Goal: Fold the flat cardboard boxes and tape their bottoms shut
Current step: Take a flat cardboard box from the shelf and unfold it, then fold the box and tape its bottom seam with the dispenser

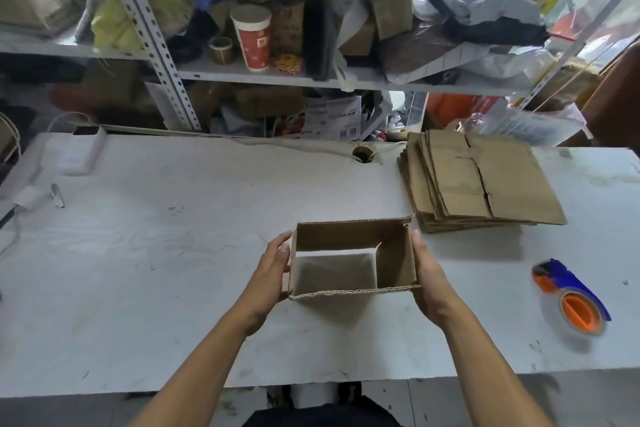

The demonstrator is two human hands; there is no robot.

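Observation:
An opened cardboard box (394,260) stands as a rectangular tube above the white table (173,253), and I look down through it. One flap is folded in on the right inside; the table shows through the rest. My left hand (272,274) presses flat against its left wall. My right hand (427,274) presses flat against its right wall. A stack of flat cardboard boxes (485,180) lies at the back right. A blue and orange tape dispenser (571,295) lies on the table to the right of the box.
A white power strip (81,152) with cables sits at the back left, and a small metal clip (57,196) lies near the left edge. A cable hole (363,153) is at the table's back. Cluttered metal shelves (242,73) with a red cup (254,38) stand behind.

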